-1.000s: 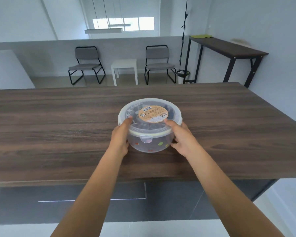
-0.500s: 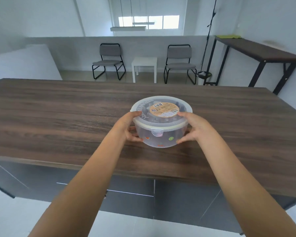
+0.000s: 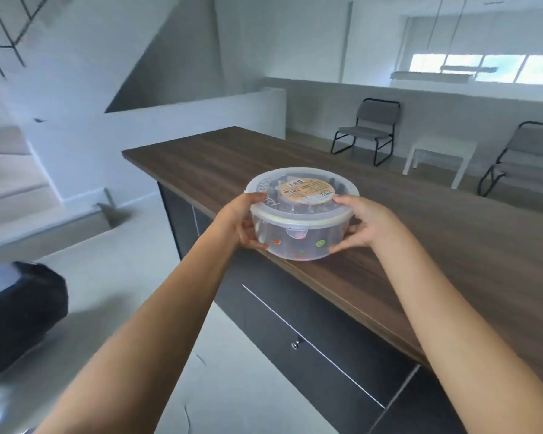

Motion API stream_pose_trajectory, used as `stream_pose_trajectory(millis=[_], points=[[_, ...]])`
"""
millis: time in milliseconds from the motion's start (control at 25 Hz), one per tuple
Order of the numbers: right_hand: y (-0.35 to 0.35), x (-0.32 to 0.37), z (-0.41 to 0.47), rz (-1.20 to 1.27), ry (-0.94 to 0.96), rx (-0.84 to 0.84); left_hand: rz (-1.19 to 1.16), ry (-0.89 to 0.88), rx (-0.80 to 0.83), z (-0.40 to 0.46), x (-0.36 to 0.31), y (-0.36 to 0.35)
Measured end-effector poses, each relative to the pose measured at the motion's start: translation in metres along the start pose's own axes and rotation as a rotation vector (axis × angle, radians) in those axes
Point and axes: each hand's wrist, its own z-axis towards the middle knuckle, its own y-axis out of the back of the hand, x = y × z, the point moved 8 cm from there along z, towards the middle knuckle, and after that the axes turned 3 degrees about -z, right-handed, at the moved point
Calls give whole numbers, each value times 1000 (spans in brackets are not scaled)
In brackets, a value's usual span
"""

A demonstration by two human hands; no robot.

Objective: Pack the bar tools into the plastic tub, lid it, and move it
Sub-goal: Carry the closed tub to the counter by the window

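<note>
A round clear plastic tub (image 3: 298, 236) with small coloured fruit stickers is held in the air above the front edge of the dark wooden counter (image 3: 452, 245). Its translucent lid (image 3: 264, 191) is on, with a tan round label (image 3: 308, 192) on top. Dark shapes of the bar tools show dimly through the lid. My left hand (image 3: 237, 222) grips the tub's left side, thumb on the lid rim. My right hand (image 3: 362, 225) grips the right side, fingers under the rim.
Dark cabinet fronts (image 3: 311, 333) sit below the counter. A black object (image 3: 19, 305) lies on the floor at the left. Stairs (image 3: 10, 180) rise at the far left. Two grey chairs (image 3: 369, 130) and a small white table (image 3: 439, 158) stand beyond the counter.
The tub has come up off the counter and toward its near left edge in both hands. My view has swung to the left, bringing the floor and stairs into sight.
</note>
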Motion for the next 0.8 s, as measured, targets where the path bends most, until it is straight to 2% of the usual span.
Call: stream_pose_trajectory(millis=[200,480,600,800], points=[[-196,-25,-30,-135,-28,319,-103,-106,-312,-80,-21,192],[-429,-112,-157,-277,-123,708,-261,-258,-695,-259,5,414],[-500,-155,-230,-349,-146,870,-327,-252,-837,-347,32,481],[-588,-223,-355,-520,-152,1149,-433,-305,-1101,-500,81,538]])
